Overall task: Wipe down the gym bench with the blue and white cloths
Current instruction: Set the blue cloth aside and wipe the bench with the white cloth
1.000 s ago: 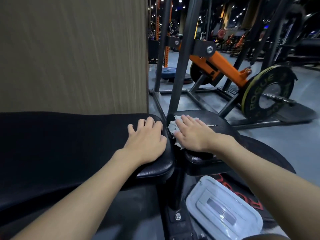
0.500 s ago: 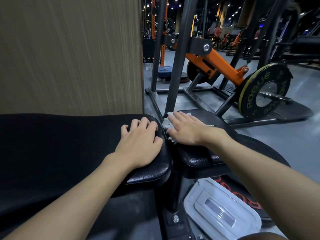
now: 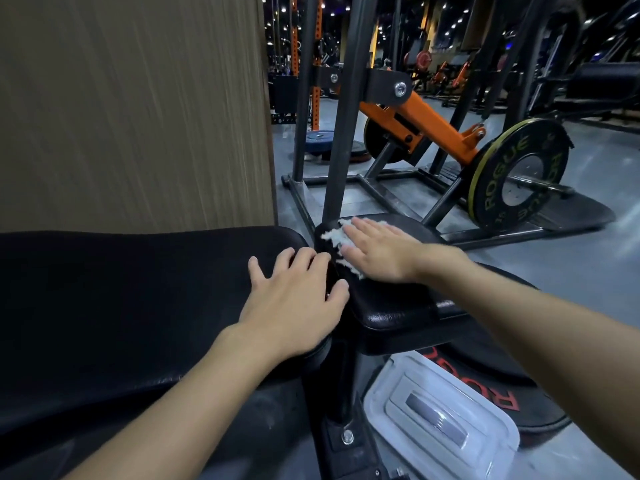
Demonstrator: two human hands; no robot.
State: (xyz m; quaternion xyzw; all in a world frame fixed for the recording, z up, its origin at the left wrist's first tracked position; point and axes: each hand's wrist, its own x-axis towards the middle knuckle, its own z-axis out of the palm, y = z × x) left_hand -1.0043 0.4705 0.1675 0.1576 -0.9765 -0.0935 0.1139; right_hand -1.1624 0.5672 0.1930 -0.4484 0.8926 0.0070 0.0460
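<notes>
Since a second ago our right hand has slid the white cloth toward the seat pad's far corner — fingers flat, pressing it down. Our left hand rests splayed on the long bench pad, holding nothing. We read "ROGUE" on the yellow-rimmed plate.

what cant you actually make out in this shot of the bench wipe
Head view only:
- White cloth: mostly hidden under the right hand, so its full extent is unknown.
- Blue cloth: not visible anywhere in the frame.
- Long bench pad: cut off by the left edge and partly covered by the left hand.
- Clear plastic container: contents unreadable.
</notes>
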